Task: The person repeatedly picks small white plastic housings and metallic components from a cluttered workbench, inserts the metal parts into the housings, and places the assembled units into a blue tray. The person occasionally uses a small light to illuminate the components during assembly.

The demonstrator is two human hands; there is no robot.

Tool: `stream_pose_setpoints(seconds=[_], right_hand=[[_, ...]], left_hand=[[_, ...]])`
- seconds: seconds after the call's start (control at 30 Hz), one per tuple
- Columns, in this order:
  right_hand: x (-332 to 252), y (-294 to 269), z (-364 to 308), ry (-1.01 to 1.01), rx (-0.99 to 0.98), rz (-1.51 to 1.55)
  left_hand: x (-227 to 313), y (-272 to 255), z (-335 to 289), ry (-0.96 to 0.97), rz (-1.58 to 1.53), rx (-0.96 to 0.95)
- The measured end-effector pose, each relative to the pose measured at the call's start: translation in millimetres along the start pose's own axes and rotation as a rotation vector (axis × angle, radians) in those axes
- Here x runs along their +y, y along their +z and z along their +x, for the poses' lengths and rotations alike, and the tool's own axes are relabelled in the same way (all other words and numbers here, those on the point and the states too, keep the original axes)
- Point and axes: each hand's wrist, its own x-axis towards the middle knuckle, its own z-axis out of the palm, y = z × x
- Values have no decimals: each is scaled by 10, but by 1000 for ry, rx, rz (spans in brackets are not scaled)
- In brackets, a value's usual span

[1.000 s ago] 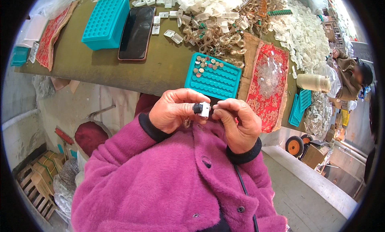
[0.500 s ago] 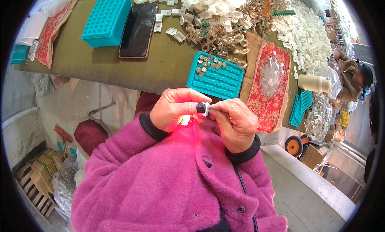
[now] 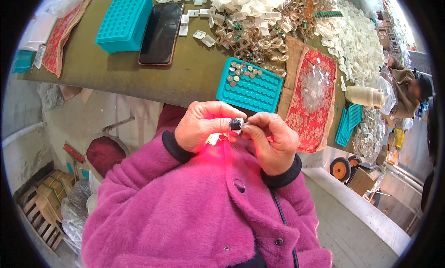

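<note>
My left hand [image 3: 204, 125] is closed in a pinch in front of my chest, with a black band at its thumb tip. Between thumb and forefinger sits a small white plastic piece [image 3: 240, 124], largely covered by the fingers. My right hand [image 3: 273, 139] meets it from the other side, thumb and forefinger pressed together at the piece's edge; whatever else they grip is too small to make out. Below the left fingers a red light [image 3: 214, 139] glows onto my coat. Just beyond the hands, a teal tray [image 3: 252, 92] with rows of round pockets carries several small round discs [image 3: 233, 84].
On the green table [image 3: 194, 78] lie a phone [image 3: 161, 34], a teal block of pocketed trays [image 3: 124, 22], coiled clear wires [image 3: 250, 41] and heaped white plastic pieces [image 3: 252, 6]. A red patterned cloth [image 3: 315, 101] lies right. Another person [image 3: 408, 89] is at far right.
The white piece has turned slightly between my fingertips, and the black band has tilted with the left thumb. Both hands otherwise stay in place; the table things look the same.
</note>
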Motion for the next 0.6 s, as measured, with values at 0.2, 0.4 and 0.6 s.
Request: stream_pose_setpoints(seconds=[0.2,0.4,0.6], right_hand=[[47,-90,20,-97,-92,-45],[50,-21,-101,278,-24,389],[106,-81,-130,61,-47,157]], left_hand=[[-11,15,14,-30,-48,-41],[25,112,9,-111,-227,35],[27,147,20,-125,-172,-28]])
